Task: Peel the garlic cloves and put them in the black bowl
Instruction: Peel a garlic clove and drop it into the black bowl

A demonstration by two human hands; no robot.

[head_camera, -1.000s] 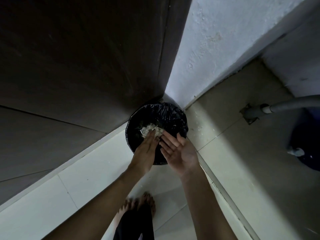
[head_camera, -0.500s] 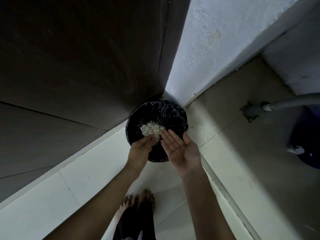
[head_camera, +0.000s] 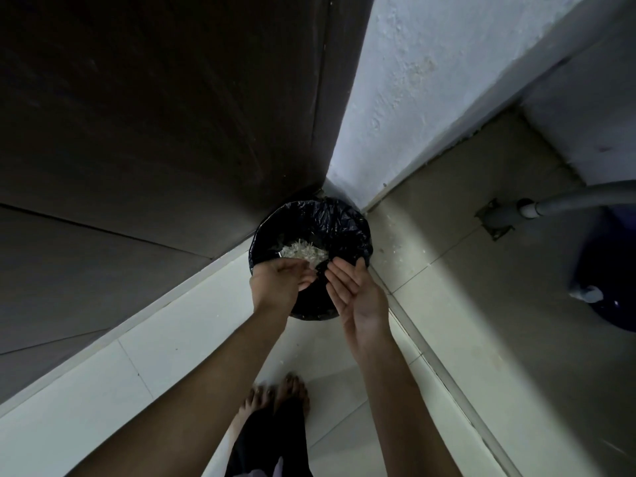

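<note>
Head view: left hand [head_camera: 278, 287] and right hand [head_camera: 358, 299], grips slack and empty, hover above garlic skins [head_camera: 303, 253] in the bin [head_camera: 344, 220].

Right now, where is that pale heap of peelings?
Centre of the head view: the peelings lie inside the black-lined bin, tucked where dark door meets white wall, just beyond the left hand and right hand.

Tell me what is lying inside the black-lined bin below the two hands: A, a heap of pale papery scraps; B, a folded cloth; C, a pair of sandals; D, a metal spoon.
A: a heap of pale papery scraps lies in the black-lined bin, just beyond the left hand and the right hand.
</note>
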